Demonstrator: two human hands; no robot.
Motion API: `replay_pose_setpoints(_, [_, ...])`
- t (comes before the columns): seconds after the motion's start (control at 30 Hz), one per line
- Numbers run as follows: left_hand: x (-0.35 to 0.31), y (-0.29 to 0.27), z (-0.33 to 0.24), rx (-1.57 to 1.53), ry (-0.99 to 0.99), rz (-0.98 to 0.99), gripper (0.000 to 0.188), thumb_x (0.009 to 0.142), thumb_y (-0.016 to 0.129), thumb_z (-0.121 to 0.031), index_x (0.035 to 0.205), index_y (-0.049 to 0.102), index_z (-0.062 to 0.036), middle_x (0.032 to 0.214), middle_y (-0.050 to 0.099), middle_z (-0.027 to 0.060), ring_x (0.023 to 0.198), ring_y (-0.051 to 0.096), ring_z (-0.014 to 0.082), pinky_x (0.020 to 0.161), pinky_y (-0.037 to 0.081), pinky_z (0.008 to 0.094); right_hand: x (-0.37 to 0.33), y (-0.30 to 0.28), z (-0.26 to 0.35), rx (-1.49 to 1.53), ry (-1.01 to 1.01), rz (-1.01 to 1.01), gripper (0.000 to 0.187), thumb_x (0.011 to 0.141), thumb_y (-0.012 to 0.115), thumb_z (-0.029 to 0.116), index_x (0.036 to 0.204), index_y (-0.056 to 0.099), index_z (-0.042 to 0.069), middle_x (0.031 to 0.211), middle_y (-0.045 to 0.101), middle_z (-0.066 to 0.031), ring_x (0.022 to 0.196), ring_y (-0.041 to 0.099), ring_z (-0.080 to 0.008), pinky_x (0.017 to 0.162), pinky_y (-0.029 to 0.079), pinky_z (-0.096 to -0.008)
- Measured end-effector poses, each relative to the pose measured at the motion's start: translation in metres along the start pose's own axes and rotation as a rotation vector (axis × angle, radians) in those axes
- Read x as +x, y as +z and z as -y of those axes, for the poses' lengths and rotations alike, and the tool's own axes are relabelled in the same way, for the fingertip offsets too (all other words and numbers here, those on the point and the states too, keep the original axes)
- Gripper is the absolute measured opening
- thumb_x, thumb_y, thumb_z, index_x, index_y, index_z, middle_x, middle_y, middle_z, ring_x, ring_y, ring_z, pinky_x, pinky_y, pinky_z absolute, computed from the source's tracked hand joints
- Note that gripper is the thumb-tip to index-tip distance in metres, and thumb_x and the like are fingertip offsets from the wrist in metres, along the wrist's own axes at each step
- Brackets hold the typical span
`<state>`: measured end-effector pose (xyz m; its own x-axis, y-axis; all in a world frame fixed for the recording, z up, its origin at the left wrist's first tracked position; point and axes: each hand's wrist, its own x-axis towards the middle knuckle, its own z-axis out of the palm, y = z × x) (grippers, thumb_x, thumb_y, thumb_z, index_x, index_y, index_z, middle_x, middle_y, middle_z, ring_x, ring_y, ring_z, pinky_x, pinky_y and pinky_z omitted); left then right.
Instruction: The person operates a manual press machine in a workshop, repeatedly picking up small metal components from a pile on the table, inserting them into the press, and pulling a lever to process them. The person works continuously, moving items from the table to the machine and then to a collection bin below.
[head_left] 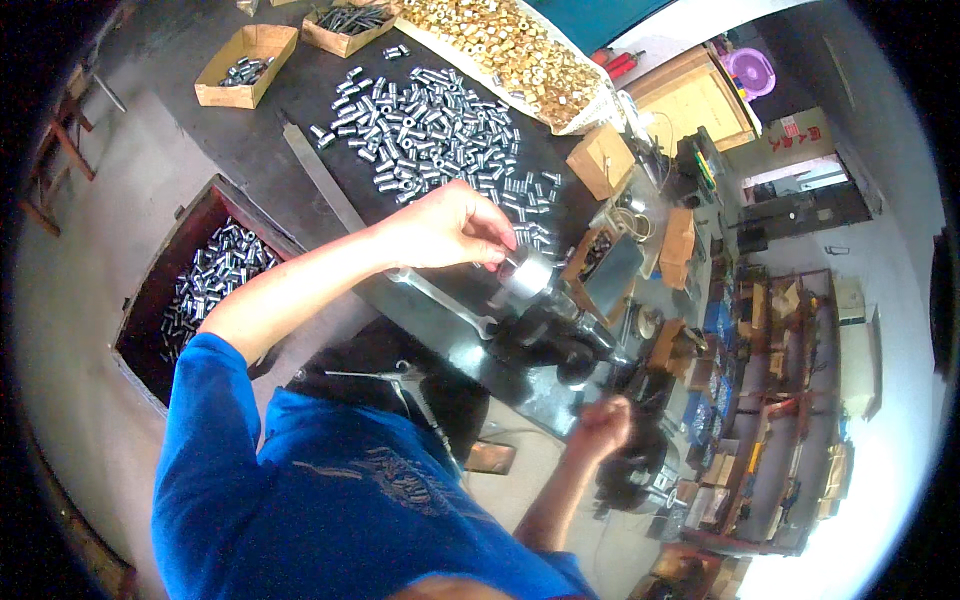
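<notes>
My left hand [460, 228] reaches over the dark bench with thumb and fingers pinched together. Its fingertips are at the open end of a bright round metal chuck [530, 275] on a small bench machine [570, 335]. What the pinch holds is too small to make out. Lower and to the right, my right hand [603, 428] is closed in a fist beside the dark part of the machine; anything inside the fist is hidden. A large pile of short silver metal sleeves [430, 130] lies beyond my left hand.
A wrench [445, 300] and a long flat metal bar [325, 180] lie on the bench. Brass-coloured pieces fill a white tray [500, 45] at the back. A box of metal parts [215, 285] stands at the left. Loaded shelves [780, 400] are at the right.
</notes>
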<state>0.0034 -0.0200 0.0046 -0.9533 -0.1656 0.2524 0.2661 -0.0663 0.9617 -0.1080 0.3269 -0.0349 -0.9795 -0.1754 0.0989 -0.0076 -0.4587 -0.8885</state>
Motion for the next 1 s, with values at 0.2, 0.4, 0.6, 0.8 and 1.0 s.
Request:
replay_pose_setpoints(0.2, [-0.001,0.002,0.001,0.064,0.053,0.000,0.016,0.072,0.061,0.003,0.088,0.062,0.0037,0.077,0.064,0.0088,0.073,0.061,0.0116,0.069,0.048,0.0241,0.076,0.037,0.031,0.029,-0.096,0.057,0.025,0.086,0.037,0.017,0.063,0.041,0.009,0.047,0.028,0.0035,0.036,0.021,-0.0059,0.031,0.016,-0.0224])
replay_pose_setpoints(0.4, [0.003,0.008,0.001,0.117,0.128,-0.030,0.014,0.073,0.061,0.002,0.087,0.062,0.0037,0.076,0.064,0.0099,0.072,0.062,0.0124,0.069,0.049,0.0246,0.122,0.021,-0.044,-0.361,-0.304,-0.139,0.016,0.081,0.044,0.012,0.069,0.053,0.005,0.052,0.041,0.0016,0.044,0.037,-0.0068,0.038,0.028,-0.0214])
replay_pose_setpoints(0.6, [-0.001,0.001,0.003,-0.009,-0.006,-0.045,0.014,0.075,0.062,0.000,0.088,0.060,0.0046,0.076,0.062,0.0078,0.069,0.060,0.0114,0.065,0.048,0.0240,0.023,-0.003,-0.036,-0.052,0.134,-0.172,0.020,0.080,0.047,0.018,0.063,0.043,0.009,0.051,0.030,0.0048,0.042,0.027,-0.0057,0.037,0.020,-0.0210])
replay_pose_setpoints(0.8, [-0.003,0.007,0.007,-0.113,-0.032,-0.047,0.015,0.077,0.060,0.003,0.091,0.058,0.0055,0.081,0.061,0.0081,0.071,0.060,0.0130,0.067,0.048,0.0248,0.022,0.026,0.029,-0.043,-0.088,0.104,0.020,0.085,0.039,0.017,0.068,0.044,0.007,0.046,0.026,0.0036,0.037,0.021,-0.0056,0.033,0.015,-0.0212])
replay_pose_setpoints(1.0, [0.000,0.011,0.007,-0.080,0.019,-0.050,0.016,0.073,0.060,0.005,0.090,0.059,0.0062,0.078,0.062,0.0087,0.068,0.060,0.0117,0.066,0.049,0.0234,0.076,0.052,0.028,0.030,-0.150,0.039,0.018,0.085,0.037,0.014,0.071,0.047,0.006,0.049,0.027,0.0034,0.039,0.021,-0.0057,0.034,0.019,-0.0204])
